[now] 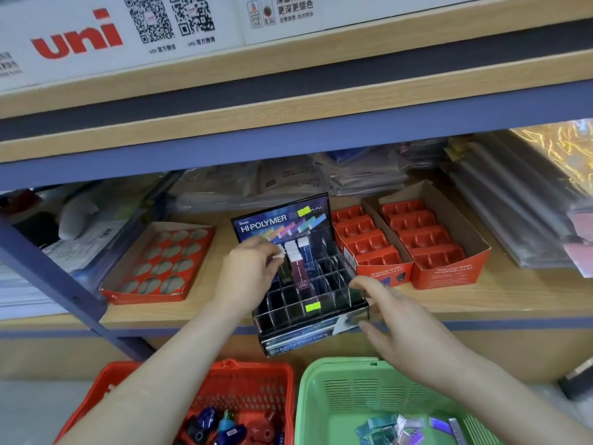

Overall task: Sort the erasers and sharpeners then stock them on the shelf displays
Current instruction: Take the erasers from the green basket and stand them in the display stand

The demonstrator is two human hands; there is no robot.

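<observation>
A black Hi-Polymer eraser display (308, 303) with clear dividers stands at the front edge of the wooden shelf (449, 303). A few slim erasers (300, 268) stand in its back-left slots. My left hand (253, 271) pinches a white-tipped eraser (279, 254) over those slots. My right hand (388, 316) is spread at the display's front right corner, fingers touching its clear wall. Below, a green basket (324, 399) holds several slim erasers (401, 428), and a red basket (256, 390) holds blue and red sharpeners (224, 425).
On the shelf a red tray with oval holes (160, 261) lies left of the display, and two red sharpener boxes (414, 242) with empty moulded inserts stand to its right. Bagged stationery is stacked behind. A blue shelf beam (288, 146) runs overhead.
</observation>
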